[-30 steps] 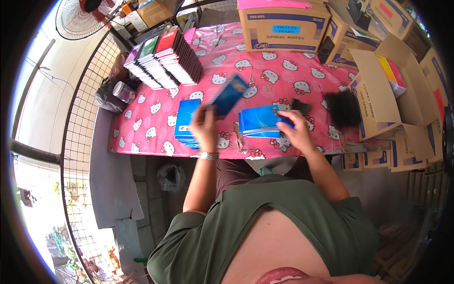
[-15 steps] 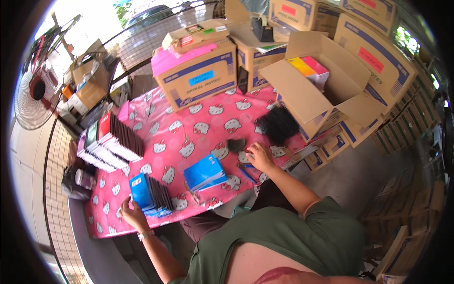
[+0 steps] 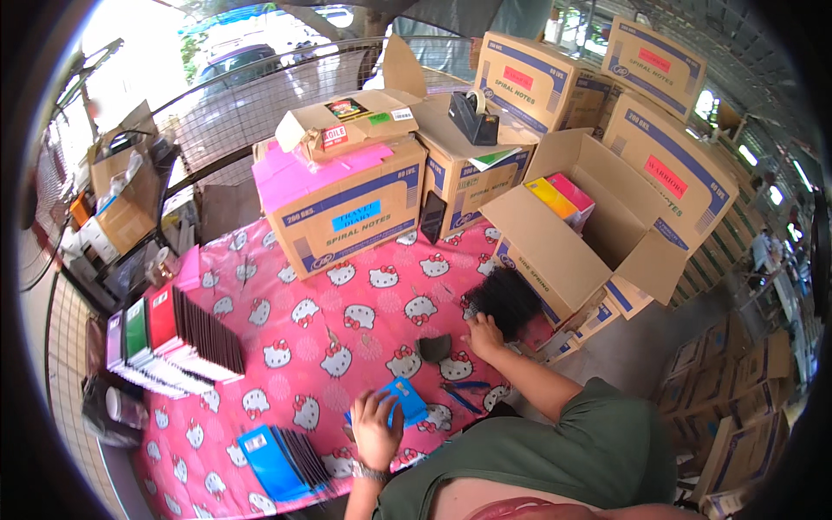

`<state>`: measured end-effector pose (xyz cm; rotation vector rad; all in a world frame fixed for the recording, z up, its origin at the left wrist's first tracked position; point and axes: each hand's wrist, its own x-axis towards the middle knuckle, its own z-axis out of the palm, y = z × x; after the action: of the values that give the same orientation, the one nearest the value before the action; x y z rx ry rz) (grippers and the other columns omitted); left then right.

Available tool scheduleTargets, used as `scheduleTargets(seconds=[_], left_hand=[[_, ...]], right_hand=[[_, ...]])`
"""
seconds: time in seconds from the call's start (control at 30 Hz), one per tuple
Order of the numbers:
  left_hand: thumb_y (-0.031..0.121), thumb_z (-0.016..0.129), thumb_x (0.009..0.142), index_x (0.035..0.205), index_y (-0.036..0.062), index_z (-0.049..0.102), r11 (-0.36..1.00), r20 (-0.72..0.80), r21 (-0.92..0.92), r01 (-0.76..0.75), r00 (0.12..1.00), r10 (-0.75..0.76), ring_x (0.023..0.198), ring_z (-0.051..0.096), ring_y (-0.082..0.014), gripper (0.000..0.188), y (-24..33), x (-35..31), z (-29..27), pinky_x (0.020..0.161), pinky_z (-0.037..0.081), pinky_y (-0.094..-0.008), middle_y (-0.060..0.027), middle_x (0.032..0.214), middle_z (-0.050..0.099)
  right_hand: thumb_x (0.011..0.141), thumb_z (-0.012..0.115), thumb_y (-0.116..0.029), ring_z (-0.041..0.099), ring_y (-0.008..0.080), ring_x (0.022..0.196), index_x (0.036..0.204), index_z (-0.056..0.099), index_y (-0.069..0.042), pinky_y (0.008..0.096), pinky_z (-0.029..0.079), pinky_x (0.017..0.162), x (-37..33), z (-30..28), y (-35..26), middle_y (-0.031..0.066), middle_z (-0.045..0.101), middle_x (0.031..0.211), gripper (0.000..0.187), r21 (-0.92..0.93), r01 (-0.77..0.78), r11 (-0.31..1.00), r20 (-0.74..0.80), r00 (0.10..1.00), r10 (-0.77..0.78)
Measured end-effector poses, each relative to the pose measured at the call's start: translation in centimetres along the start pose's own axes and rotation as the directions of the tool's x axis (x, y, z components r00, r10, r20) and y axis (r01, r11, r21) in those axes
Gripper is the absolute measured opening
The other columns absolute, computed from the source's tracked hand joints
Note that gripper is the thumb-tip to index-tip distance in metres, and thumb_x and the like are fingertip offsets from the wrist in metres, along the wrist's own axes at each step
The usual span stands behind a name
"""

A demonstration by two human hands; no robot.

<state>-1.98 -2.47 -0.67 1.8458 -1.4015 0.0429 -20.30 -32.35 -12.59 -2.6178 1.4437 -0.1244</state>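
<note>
My left hand [image 3: 378, 431], a watch on its wrist, reaches over a few blue notebooks [image 3: 406, 400] near the front of the table, its fingers apart on their left side. With fingers stretched out, my right hand [image 3: 483, 334] is at the near edge of a heap of thin black strands [image 3: 507, 301] that look like binding coils. Between the hands lies a small dark grey piece [image 3: 434, 348]. Blue-handled tools [image 3: 464, 396] that look like pliers or cutters lie nearer me. A fanned stack of blue notebooks [image 3: 276, 462] stands to the left.
Taller notebook stacks [image 3: 178, 334] line the left edge of the pink patterned tablecloth [image 3: 360, 316]. Behind stand a closed carton [image 3: 347, 212], a phone [image 3: 432, 217] and a tape dispenser [image 3: 473, 120]. An open carton [image 3: 555, 251] holding yellow and pink notebooks is at the right.
My left hand has moved right, from the fanned blue stack to the middle blue notebooks. My right hand has moved forward to the black heap. The view has tilted up.
</note>
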Motion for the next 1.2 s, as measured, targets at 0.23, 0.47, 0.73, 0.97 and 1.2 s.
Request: scheduleTargets(seconds=[0.23, 0.47, 0.73, 0.97, 1.2], left_hand=[[0.003, 0.073, 0.074, 0.093, 0.0054, 0.070, 0.955, -0.022, -0.230, 0.188, 0.980, -0.198, 0.097, 0.062, -0.0326, 0.019, -1.1, 0.6, -0.1, 0.088, 0.049, -0.0427, -0.0101, 0.094, 0.070], [0.017, 0.072, 0.073, 0.099, 0.0108, 0.072, 0.954, 0.178, 0.017, 0.300, 0.938, -0.298, 0.113, 0.055, -0.0348, 0.027, -3.5, 1.0, 1.7, 0.098, 0.043, -0.0488, -0.0107, 0.115, 0.065], [0.035, 0.068, 0.080, 0.140, 0.0179, 0.050, 0.924, 0.526, 0.199, 0.325, 0.760, -0.381, 0.132, 0.044, -0.0412, 0.064, -6.2, 2.9, 3.4, 0.108, 0.039, -0.0519, -0.0139, 0.143, 0.048], [0.030, 0.066, 0.082, 0.139, 0.0218, 0.051, 0.889, 0.723, 0.337, 0.311, 0.519, -0.456, 0.127, 0.049, -0.0381, 0.060, -6.4, 3.0, 4.8, 0.105, 0.041, -0.0518, -0.0127, 0.138, 0.054], [0.017, 0.073, 0.073, 0.101, 0.0125, 0.068, 0.865, 0.527, 0.174, 0.470, 0.698, -0.486, 0.107, 0.058, -0.0299, 0.029, -6.0, 1.0, 6.5, 0.090, 0.047, -0.0478, -0.0085, 0.107, 0.063]], right_hand=[[0.077, 0.081, -0.029, 0.045, 0.0412, 0.118, 0.124, 0.057, -0.008, 0.0469, 0.043, 0.104, 2.0, -0.3, -0.3, 0.0190, 0.042, 0.129, 0.057, 0.085, -0.027, 0.996, 0.149, 0.989, 0.014], [0.073, 0.067, -0.003, 0.055, 0.0399, 0.113, 0.129, 0.052, -0.011, 0.0472, 0.050, 0.090, 4.7, -0.8, 0.6, 0.0214, 0.046, 0.128, 0.058, 0.280, -0.080, 0.957, 0.136, 0.990, 0.043], [0.080, 0.056, -0.008, 0.058, 0.0380, 0.114, 0.120, 0.056, -0.009, 0.0464, 0.046, 0.097, 5.9, -1.6, 2.2, 0.0185, 0.059, 0.120, 0.040, 0.290, -0.171, 0.942, 0.390, 0.920, 0.047], [0.087, 0.059, -0.015, 0.060, 0.0368, 0.113, 0.111, 0.059, -0.011, 0.0437, 0.049, 0.093, 6.5, -2.4, 3.5, 0.0160, 0.065, 0.114, 0.024, 0.344, -0.058, 0.937, 0.335, 0.940, -0.065], [0.099, 0.056, -0.035, 0.066, 0.0353, 0.102, 0.108, 0.058, -0.006, 0.0430, 0.051, 0.086, 5.4, -6.2, 2.6, 0.0186, 0.068, 0.107, 0.031, 0.444, -0.154, 0.883, 0.355, 0.935, -0.015]])
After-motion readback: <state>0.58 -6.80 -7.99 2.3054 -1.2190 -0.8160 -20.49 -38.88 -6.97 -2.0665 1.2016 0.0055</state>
